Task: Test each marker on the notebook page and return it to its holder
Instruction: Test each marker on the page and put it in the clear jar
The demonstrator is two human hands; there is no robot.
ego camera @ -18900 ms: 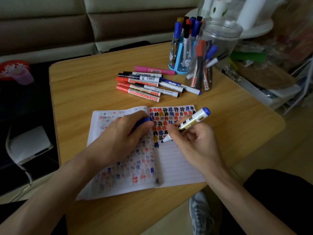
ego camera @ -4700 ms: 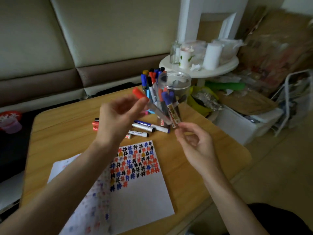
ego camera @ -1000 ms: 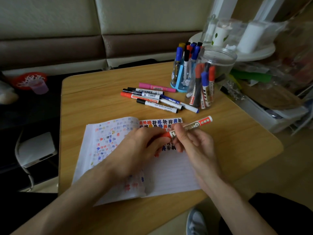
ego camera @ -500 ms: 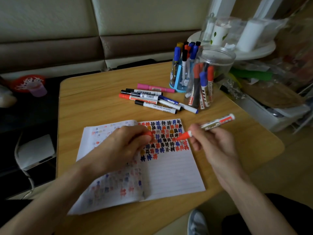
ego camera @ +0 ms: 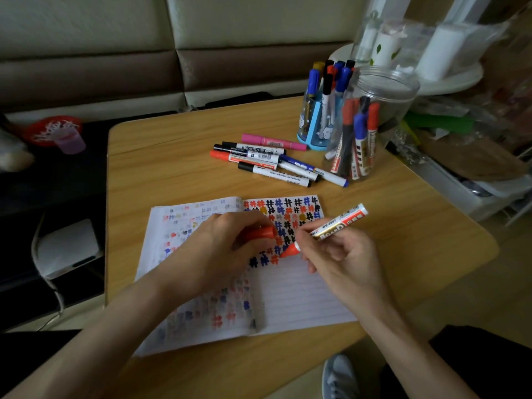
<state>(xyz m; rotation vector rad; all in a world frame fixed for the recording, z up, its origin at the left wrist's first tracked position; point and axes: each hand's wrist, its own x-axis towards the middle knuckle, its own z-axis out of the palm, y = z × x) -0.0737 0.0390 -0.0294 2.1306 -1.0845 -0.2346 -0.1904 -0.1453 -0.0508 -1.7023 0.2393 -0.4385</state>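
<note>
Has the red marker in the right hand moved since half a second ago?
Yes. Judged against the notebook, the red marker has come leftward and toward the person, its tip now at the bottom row of hash marks.

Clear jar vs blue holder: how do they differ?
The clear jar is colourless, round and wider; the blue holder is narrower, with a cartoon print. The jar's markers sit below its rim; the holder's markers poke above its top. Both stand upright, side by side.
</note>
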